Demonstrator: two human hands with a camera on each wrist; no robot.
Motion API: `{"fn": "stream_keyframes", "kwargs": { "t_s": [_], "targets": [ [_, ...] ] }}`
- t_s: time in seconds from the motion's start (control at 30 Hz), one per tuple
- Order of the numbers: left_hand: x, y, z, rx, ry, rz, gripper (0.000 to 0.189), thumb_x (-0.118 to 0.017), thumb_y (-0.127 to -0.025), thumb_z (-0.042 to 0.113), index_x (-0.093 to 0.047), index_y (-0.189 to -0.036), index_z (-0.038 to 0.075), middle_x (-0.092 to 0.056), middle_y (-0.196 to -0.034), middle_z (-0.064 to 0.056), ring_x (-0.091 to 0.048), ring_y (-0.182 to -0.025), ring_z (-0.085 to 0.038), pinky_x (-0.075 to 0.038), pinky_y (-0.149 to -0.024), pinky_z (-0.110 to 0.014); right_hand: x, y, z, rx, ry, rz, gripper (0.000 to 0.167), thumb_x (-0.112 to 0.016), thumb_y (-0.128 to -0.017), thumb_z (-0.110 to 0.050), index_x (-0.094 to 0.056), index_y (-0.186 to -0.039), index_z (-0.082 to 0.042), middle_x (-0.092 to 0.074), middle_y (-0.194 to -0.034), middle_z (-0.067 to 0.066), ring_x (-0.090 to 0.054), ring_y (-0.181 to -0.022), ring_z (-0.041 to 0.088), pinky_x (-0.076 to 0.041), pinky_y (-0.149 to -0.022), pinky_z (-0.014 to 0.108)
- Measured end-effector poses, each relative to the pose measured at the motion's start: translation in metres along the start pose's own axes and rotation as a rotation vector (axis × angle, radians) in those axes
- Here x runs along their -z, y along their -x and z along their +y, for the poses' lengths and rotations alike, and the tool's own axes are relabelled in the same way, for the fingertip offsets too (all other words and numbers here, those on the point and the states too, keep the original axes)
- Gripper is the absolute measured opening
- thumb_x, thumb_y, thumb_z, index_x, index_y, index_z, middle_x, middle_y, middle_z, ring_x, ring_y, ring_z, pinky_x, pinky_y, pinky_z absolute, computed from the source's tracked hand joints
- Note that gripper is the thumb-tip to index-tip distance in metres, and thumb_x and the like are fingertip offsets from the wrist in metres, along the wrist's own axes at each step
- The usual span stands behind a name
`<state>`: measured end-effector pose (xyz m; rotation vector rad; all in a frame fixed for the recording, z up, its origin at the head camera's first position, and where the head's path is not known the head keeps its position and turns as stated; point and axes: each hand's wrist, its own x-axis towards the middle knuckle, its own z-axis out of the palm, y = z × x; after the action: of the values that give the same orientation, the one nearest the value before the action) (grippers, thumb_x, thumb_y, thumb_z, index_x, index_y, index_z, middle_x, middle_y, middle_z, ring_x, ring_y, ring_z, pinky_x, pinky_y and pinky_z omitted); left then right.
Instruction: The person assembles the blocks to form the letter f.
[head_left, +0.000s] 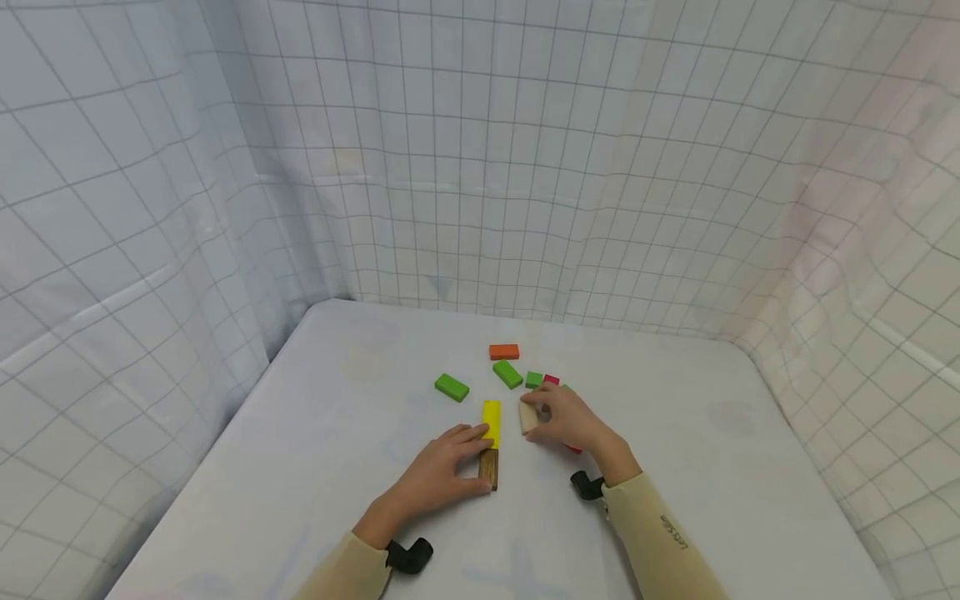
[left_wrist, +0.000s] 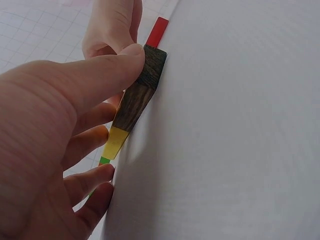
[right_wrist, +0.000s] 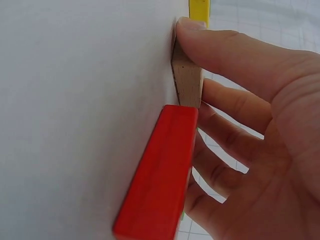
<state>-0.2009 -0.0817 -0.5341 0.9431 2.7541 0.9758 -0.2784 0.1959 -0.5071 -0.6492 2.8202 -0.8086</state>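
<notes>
In the head view my left hand (head_left: 442,471) spans a dark brown wooden block (head_left: 488,469) and the yellow block (head_left: 491,412) end to end with it. The left thumb presses the brown block's near end, while the fingertips rest by the yellow one. My right hand (head_left: 568,417) pinches a pale wooden block (head_left: 528,417) lengthwise, thumb at its near end and index finger at its far end. The pale block lies on the table, right of the yellow one and apart from it. Beside it, a red block (right_wrist: 160,170) fills the lower right wrist view, mostly hidden by my hand from above.
Beyond my hands lie two long green blocks (head_left: 452,387), a smaller green piece (head_left: 534,380), a small red piece (head_left: 551,380) and an orange block (head_left: 504,352). Grid-patterned white curtains (head_left: 480,208) enclose the white table (head_left: 360,417) at the back and sides.
</notes>
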Motion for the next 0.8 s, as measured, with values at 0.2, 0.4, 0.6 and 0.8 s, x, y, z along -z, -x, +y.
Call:
{"fn": "stream_keyframes", "kwargs": {
  "t_s": [0.2, 0.4, 0.6, 0.8],
  "targets": [
    [0.0016, 0.0024, -0.0002, 0.011, -0.001, -0.003, 0.065, -0.074, -0.089, 0.049, -0.058, -0.144, 0.02, -0.041, -0.157, 0.002, -0.034, -0.145, -0.03, -0.033, -0.11, -0.058, -0.0021, -0.0013, -0.0039, -0.022, 0.022, -0.007, 0.062, -0.088, -0.078, -0.033, -0.066, -0.135, -0.019, -0.058, -0.123, -0.002, -0.054, -0.098, 0.016, -0.048, -0.083, 0.037],
    [0.001, 0.0002, 0.0034, 0.004, 0.003, -0.016, 0.065, -0.073, -0.09, 0.049, -0.056, -0.146, 0.018, -0.039, -0.158, 0.001, -0.032, -0.146, -0.031, -0.033, -0.11, -0.059, -0.0011, -0.0006, 0.0006, -0.02, 0.057, -0.004, 0.062, -0.088, -0.079, -0.034, -0.066, -0.135, -0.019, -0.059, -0.12, -0.003, -0.054, -0.097, 0.015, -0.048, -0.082, 0.035],
    [0.0038, 0.0009, 0.0085, -0.002, 0.004, -0.014, 0.065, -0.074, -0.09, 0.046, -0.057, -0.144, 0.015, -0.041, -0.157, -0.003, -0.034, -0.145, -0.034, -0.033, -0.109, -0.061, 0.0001, -0.0003, 0.0007, -0.004, 0.065, -0.015, 0.062, -0.087, -0.079, -0.036, -0.066, -0.135, -0.018, -0.059, -0.115, -0.005, -0.053, -0.094, 0.014, -0.047, -0.08, 0.033],
    [0.0048, 0.0005, 0.0085, 0.013, -0.001, -0.022, 0.065, -0.075, -0.09, 0.045, -0.056, -0.145, 0.017, -0.039, -0.158, -0.001, -0.033, -0.146, -0.032, -0.032, -0.11, -0.059, 0.004, -0.0021, -0.0025, -0.001, 0.071, -0.01, 0.063, -0.088, -0.079, -0.034, -0.066, -0.135, -0.015, -0.061, -0.111, -0.005, -0.054, -0.092, 0.014, -0.048, -0.08, 0.034]
  ]
}}
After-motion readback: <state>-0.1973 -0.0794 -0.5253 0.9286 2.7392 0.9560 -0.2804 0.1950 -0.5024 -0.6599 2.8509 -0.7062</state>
